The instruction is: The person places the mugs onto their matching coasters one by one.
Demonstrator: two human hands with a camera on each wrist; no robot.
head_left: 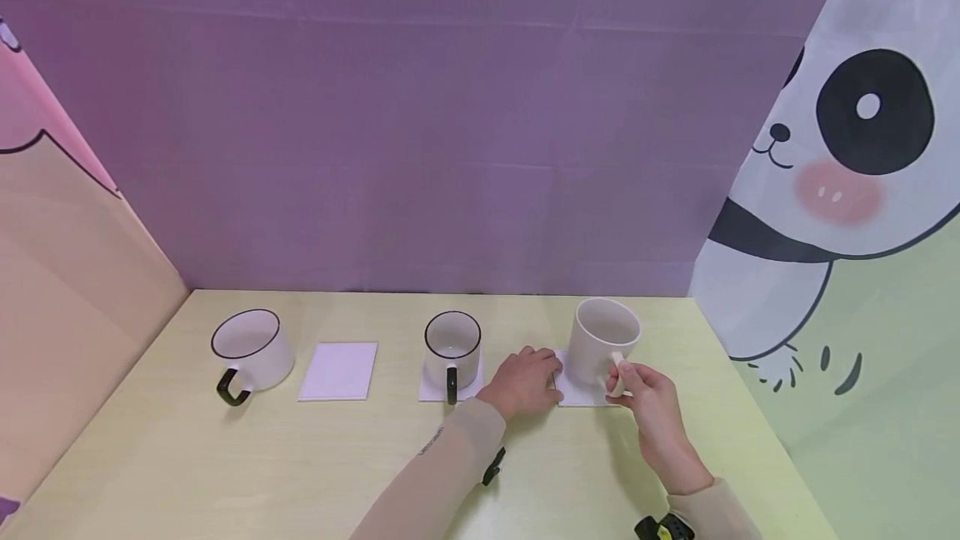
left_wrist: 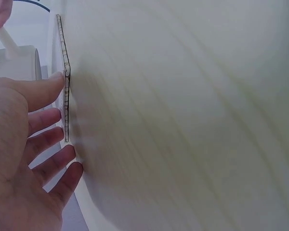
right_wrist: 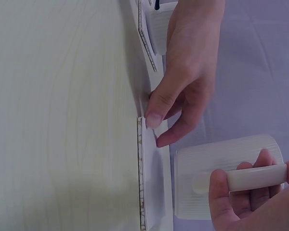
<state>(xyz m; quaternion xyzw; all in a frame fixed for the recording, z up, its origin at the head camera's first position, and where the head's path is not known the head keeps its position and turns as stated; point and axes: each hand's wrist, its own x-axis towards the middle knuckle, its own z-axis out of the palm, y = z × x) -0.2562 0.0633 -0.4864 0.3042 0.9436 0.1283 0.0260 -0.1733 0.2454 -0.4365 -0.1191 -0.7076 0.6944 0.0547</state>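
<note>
From the head, the right hand (head_left: 654, 413) has thumb and fingers clamped on the handle (head_left: 617, 379) of a white mug (head_left: 591, 354), which is over the right-hand coaster (head_left: 581, 394). The left hand (head_left: 525, 383) is at that coaster's left edge. Leftward along the table (head_left: 225, 473) are a black-rimmed mug (head_left: 452, 357) on its own coaster (head_left: 430, 392), a bare coaster (head_left: 337, 372) and another black-rimmed mug (head_left: 262, 357).

From the left wrist, the left fingers are apart — the thumb touches the right-hand coaster's corner.

From the right wrist, the grip on the handle shows again — a gap separates the mug's base from the coaster.
</note>
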